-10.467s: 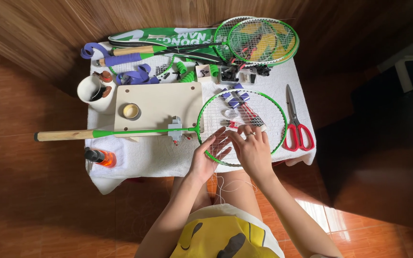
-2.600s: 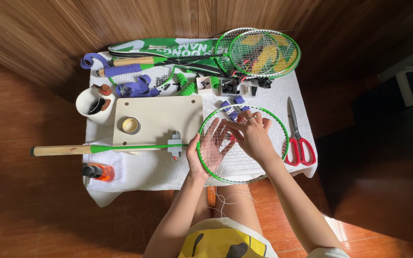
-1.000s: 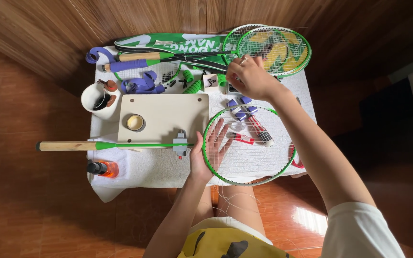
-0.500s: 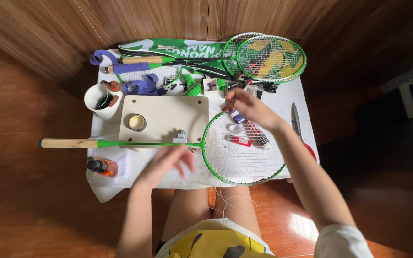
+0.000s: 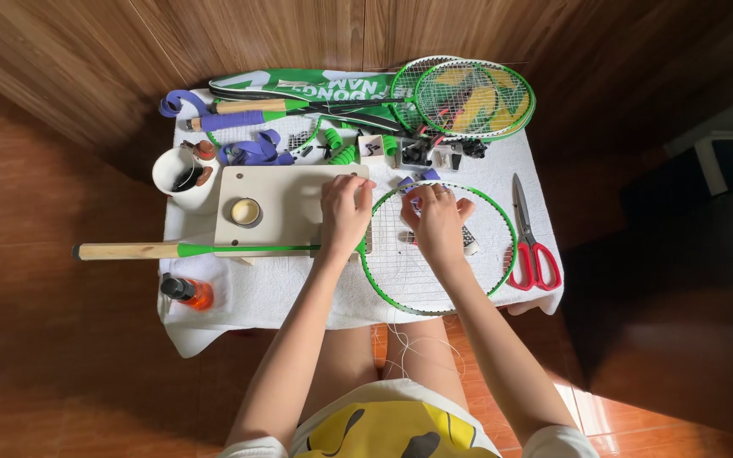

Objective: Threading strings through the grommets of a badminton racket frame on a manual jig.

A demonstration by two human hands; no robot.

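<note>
My left hand [image 5: 344, 212] pinned the light, springy green racket [image 5: 434, 246] at its throat on the counter [image 5: 299, 288]; my right hand [image 5: 436, 222] pinched thin slippery string mid-head.

Bright daylight on the white cloth [image 5: 256, 293], slightly blown out. Light enters from approx. 5 o'clock: sunlit floor patch [image 5: 583, 407] there. Deep shadow at 3 to 4 o'clock, dim corners. Centre sharp, no motion blur; wide-angle bend twd edges.
</note>
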